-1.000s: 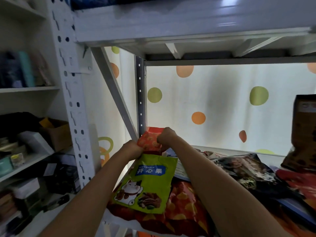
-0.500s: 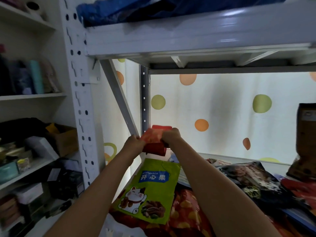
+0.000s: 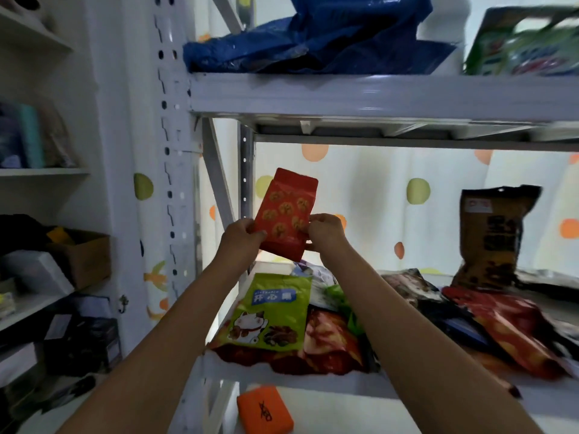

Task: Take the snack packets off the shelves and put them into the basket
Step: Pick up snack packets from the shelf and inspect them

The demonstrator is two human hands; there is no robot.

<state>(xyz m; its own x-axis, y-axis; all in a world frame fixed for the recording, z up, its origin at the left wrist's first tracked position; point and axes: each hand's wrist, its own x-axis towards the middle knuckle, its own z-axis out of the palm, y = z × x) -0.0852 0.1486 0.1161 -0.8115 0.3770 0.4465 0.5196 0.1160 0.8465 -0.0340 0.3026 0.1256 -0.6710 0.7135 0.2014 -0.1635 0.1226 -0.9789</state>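
Both hands, left hand (image 3: 242,234) and right hand (image 3: 326,231), pinch a red snack packet (image 3: 286,214) lifted clear above the shelf (image 3: 313,382), so the pick looks done; next, carrying it to the basket, which isn't in sight.

A red rectangular snack packet printed with golden round biscuits (image 3: 286,214) is held up in the air above the shelf, tilted with its top leaning to the right, its lower corners pinched on both sides. Below it, on the white metal shelf (image 3: 313,382), a green foil packet with a cartoon cat and a blue label (image 3: 272,311) lies flat over a red and orange crinkled packet (image 3: 332,343). Further right lie a dark glossy packet (image 3: 413,289) and a long red packet (image 3: 507,330), and a brown and black packet (image 3: 490,236) stands upright at the back.
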